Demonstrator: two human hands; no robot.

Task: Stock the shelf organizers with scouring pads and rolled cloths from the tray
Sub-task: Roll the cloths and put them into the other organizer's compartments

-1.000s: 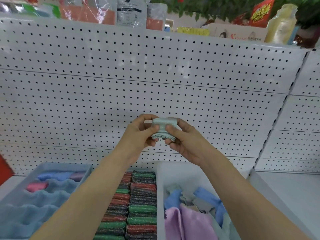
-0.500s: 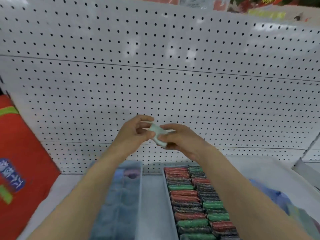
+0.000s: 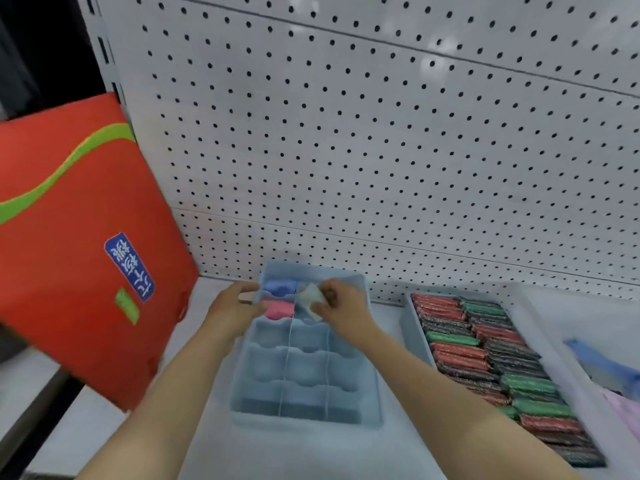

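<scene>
A pale blue divided organizer point(image 3: 304, 420) sits on the white shelf. Its far cells hold a rolled blue cloth point(image 3: 278, 286) and a rolled pink cloth point(image 3: 279, 309). My right hand point(image 3: 341, 306) pinches a pale green rolled cloth point(image 3: 311, 299) over the far middle cells. My left hand point(image 3: 233, 308) holds the organizer's far left rim. To the right, a white organizer point(image 3: 410, 336) is packed with rows of red, green and dark scouring pads point(image 3: 491, 362). The tray point(image 3: 568, 379) at the far right holds loose blue and pink cloths point(image 3: 609, 368).
A large red package point(image 3: 76, 237) with a green stripe and blue label leans at the left against the shelf's end. White pegboard point(image 3: 381, 150) forms the back wall. The shelf's front edge runs along the lower left.
The view swung left and down. Both hands came down from chest height to the blue organizer; the left hand let go of the green cloth and took the organizer's rim.
</scene>
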